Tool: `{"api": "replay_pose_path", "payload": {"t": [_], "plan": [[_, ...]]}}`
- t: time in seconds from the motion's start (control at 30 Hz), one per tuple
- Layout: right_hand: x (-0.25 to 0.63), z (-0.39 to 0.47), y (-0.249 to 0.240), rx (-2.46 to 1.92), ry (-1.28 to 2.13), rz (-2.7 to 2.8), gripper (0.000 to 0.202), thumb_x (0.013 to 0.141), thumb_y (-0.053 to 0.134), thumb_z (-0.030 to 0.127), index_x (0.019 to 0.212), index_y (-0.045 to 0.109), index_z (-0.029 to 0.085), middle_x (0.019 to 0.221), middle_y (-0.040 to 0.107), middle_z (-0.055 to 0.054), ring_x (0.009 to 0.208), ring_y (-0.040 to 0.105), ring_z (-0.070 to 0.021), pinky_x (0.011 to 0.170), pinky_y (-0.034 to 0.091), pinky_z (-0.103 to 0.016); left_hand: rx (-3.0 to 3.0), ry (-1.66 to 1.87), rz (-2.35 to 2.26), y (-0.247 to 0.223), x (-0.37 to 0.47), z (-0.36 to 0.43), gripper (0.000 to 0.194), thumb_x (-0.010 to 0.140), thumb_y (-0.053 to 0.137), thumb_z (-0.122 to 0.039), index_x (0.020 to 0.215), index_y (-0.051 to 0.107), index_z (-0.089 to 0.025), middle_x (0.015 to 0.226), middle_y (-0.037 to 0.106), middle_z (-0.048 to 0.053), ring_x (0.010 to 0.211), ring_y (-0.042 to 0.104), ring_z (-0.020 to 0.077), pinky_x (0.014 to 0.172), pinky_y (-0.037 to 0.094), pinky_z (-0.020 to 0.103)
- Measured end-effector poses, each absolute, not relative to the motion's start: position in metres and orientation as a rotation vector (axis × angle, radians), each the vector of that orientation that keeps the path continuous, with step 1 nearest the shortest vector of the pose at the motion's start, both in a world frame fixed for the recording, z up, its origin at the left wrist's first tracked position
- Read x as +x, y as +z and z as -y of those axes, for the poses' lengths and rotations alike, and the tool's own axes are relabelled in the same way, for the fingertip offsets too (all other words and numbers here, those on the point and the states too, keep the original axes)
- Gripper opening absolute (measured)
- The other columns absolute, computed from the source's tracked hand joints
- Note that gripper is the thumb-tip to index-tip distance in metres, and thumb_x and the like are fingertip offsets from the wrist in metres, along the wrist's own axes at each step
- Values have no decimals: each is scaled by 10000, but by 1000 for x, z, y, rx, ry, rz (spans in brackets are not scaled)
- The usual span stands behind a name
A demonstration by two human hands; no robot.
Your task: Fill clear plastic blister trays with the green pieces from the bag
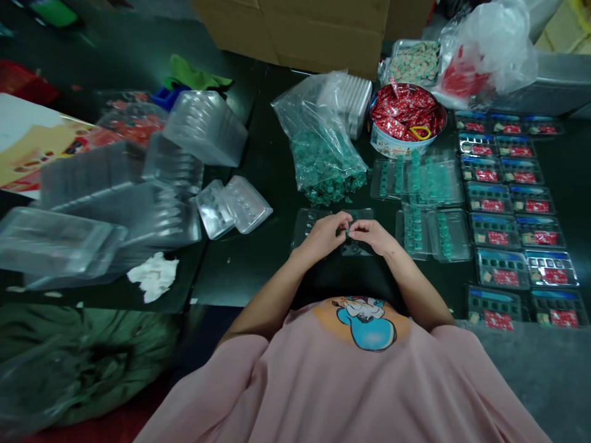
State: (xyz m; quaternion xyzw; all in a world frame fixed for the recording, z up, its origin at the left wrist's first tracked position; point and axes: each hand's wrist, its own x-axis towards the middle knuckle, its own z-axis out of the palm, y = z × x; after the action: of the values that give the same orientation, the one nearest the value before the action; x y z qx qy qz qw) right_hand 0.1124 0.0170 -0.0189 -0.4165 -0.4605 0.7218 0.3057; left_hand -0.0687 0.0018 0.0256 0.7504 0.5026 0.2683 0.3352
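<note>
My left hand (pixel 325 232) and my right hand (pixel 375 234) meet in front of me, fingertips pinched together. Between them is a small green plastic piece (pixel 347 233), mostly hidden by the fingers. Below the hands lie two clear plastic trays, one under my left hand (pixel 303 220) and one between the hands (pixel 355 248). Just beyond, a clear bag (pixel 318 117) spills many loose green pieces (pixel 332 186) onto the dark table. To the right of my right hand, strips of green pieces (pixel 412 229) rest on clear trays (pixel 455 231).
A round tin (pixel 397 147) of red packets stands at the back, beside a stack of clear trays (pixel 360 101). Filled trays (pixel 492 231) line the right side. Stacked clear trays (pixel 157 215) and a crumpled tissue (pixel 154 277) lie left. A cardboard box (pixel 305 31) stands behind.
</note>
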Motion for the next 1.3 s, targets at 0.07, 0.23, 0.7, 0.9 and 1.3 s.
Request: {"api": "replay_pose_path", "payload": {"t": [0.07, 0.23, 0.7, 0.9, 1.3], "plan": [[111, -15, -17, -1124, 1953, 1187, 336, 601, 812, 427, 723, 652, 158, 588, 548, 47, 547, 418, -67, 545, 283, -228, 1909, 744, -1289, 23, -68, -1, 277, 746, 561, -110, 1007, 588, -200, 850, 642, 1, 809, 601, 139, 771, 442, 268], [106, -9, -11, -1059, 1990, 1084, 308, 609, 791, 401, 681, 611, 163, 546, 477, 67, 507, 340, -50, 517, 220, -229, 1300, 878, -1045, 5, -72, -2, 310, 687, 649, -169, 981, 555, -185, 821, 618, -13, 742, 589, 108, 724, 455, 241], [100, 2, -9, -918, 2083, 741, 380, 546, 856, 396, 656, 560, 184, 573, 479, 60, 536, 402, -58, 545, 332, -221, 503, 855, -701, -3, -71, 6, 417, 530, 822, -156, 880, 597, -190, 709, 615, -37, 625, 570, 91, 642, 462, 232], [103, 0, -12, -976, 2003, 861, 377, 584, 846, 421, 677, 568, 185, 608, 493, 61, 545, 391, -50, 528, 314, -199, 579, 918, -798, -3, -69, 7, 343, 595, 814, -189, 866, 604, -179, 767, 613, -29, 680, 580, 87, 669, 469, 220], [114, 33, -27, -1088, 1807, 1467, 283, 788, 682, 461, 776, 628, 183, 686, 557, 28, 629, 456, -102, 622, 349, -245, 789, 855, -1004, -9, -76, 40, 334, 599, 829, -211, 875, 648, -160, 758, 638, -18, 695, 584, 95, 731, 427, 235]]}}
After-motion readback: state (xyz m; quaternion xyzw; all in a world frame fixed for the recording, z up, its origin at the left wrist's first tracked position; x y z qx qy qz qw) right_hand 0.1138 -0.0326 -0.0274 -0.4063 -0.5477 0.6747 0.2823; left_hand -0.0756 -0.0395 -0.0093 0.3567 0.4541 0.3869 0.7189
